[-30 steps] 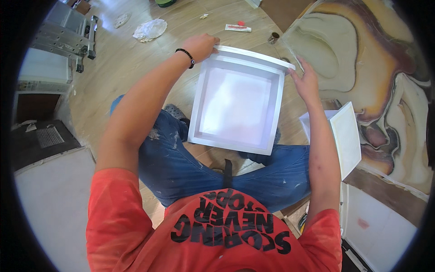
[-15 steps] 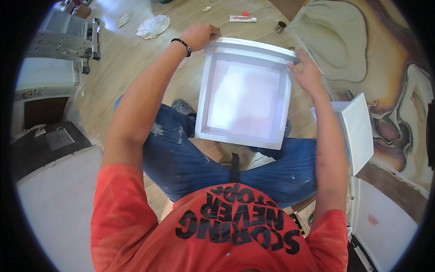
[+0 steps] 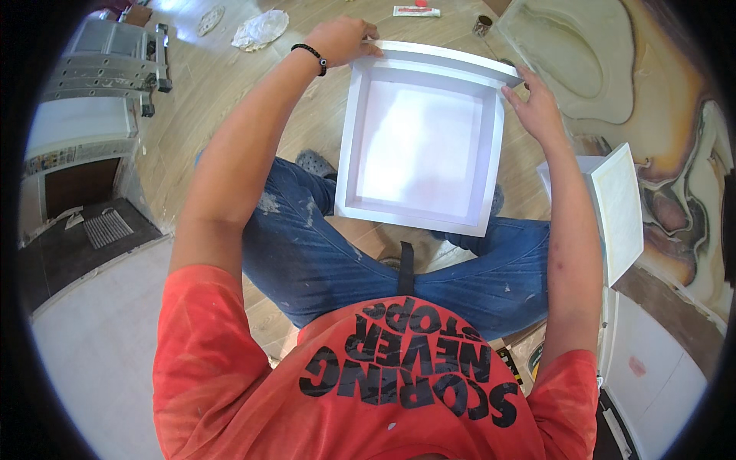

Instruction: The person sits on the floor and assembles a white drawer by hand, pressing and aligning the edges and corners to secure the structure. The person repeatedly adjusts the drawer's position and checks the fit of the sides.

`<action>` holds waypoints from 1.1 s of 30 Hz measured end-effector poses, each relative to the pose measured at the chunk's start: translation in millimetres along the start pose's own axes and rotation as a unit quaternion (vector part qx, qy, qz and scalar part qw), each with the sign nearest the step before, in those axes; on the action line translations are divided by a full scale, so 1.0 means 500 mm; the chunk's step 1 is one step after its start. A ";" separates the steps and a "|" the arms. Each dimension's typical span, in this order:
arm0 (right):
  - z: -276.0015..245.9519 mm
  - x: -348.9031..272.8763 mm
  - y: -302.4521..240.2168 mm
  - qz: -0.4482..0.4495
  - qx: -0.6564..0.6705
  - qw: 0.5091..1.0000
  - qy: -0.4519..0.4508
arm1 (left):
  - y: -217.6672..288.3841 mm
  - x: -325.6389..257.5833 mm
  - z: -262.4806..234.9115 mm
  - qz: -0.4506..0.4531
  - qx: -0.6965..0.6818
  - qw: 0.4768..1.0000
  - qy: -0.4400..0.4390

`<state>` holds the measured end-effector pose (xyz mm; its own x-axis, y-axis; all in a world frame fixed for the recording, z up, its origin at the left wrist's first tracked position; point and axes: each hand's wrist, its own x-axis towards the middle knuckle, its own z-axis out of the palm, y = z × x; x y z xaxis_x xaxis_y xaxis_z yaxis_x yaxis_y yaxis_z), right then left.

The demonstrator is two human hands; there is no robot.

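On the wood-look floor (image 3: 207, 107), between the bent knees of the blue jeans (image 3: 322, 253), I have the white box (image 3: 422, 146) in the middle of my view, its open side toward my camera and its near edge just in front of the lap. It is square and shallow, set slightly askew, with a narrow white strip (image 3: 452, 60) along its far edge. From my distant post I cannot tell whether the box touches the floor.

My left hand (image 3: 341, 38), below a dark beaded bracelet (image 3: 318, 60), is partly closed, with bent fingers hooked over the far left corner. My right hand (image 3: 538, 110) is half open at the far right corner, thumb on the near side of the strip and fingers around its end, so both hands have hold of the box. How hard either one presses, I cannot tell.

Just outside the right forearm I see a second white piece (image 3: 621, 215) with a slanted flat face, and beyond it a large panel with brown and cream swirls (image 3: 667, 77). Past the box lie a small tube (image 3: 416, 11) and a dark little can (image 3: 482, 26). A crumpled white sheet (image 3: 261, 31) lies beyond the left hand, and a metal ladder (image 3: 103, 73) is at far left.
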<state>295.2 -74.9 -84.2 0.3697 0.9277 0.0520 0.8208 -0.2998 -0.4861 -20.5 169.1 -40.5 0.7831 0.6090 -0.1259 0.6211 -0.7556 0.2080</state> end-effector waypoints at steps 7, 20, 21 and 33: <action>0.002 0.003 -0.007 0.005 0.010 1.000 -0.005 | 0.027 -0.009 0.022 0.031 0.063 0.997 0.034; -0.011 -0.004 -0.028 0.011 0.023 1.000 -0.018 | 0.014 0.002 0.005 0.022 -0.002 1.000 0.019; -0.012 -0.006 -0.031 0.013 0.027 0.999 -0.020 | 0.020 -0.001 0.002 0.017 0.009 1.000 0.000; -0.014 -0.005 -0.034 0.023 0.016 0.999 -0.025 | 0.018 0.008 0.019 0.042 0.072 0.996 0.023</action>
<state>283.6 -73.9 -69.9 0.3826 0.9238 -0.0146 0.7896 -0.3352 -0.5140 -11.5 162.6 -48.2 0.8323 0.5500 -0.0689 0.5540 -0.8292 0.0739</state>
